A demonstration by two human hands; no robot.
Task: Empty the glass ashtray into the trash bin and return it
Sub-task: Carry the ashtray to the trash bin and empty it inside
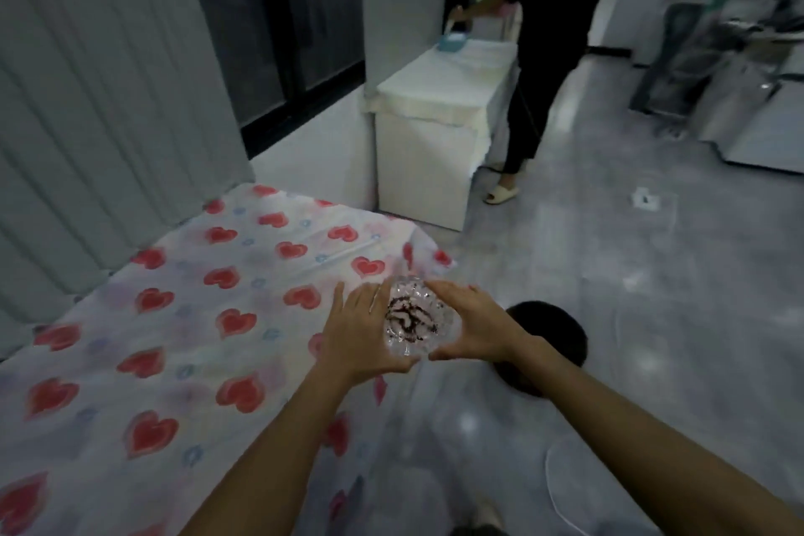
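We have the glass ashtray (413, 320) cupped between left hand (363, 335) and right hand (472, 329) past the tabletop's (174, 318) right edge, so we should carry it level toward the dark trash bin (552, 333) below before tipping

A table draped in a white cloth printed with red hearts (182, 318) fills the view from nine o'clock down to seven o'clock. Grey pleated curtains (100, 100) hang behind it at ten o'clock, beside a dark window (278, 22) at eleven o'clock. At twelve o'clock stands a white cabinet (430, 135) with a pale cloth over its top and a light blue object (454, 41) at its far end. A person in black clothes and pale slippers (548, 57) stands just beside the cabinet, at one o'clock. Blurred grey furniture (739, 78) sits at two o'clock on the glossy grey floor (609, 274).
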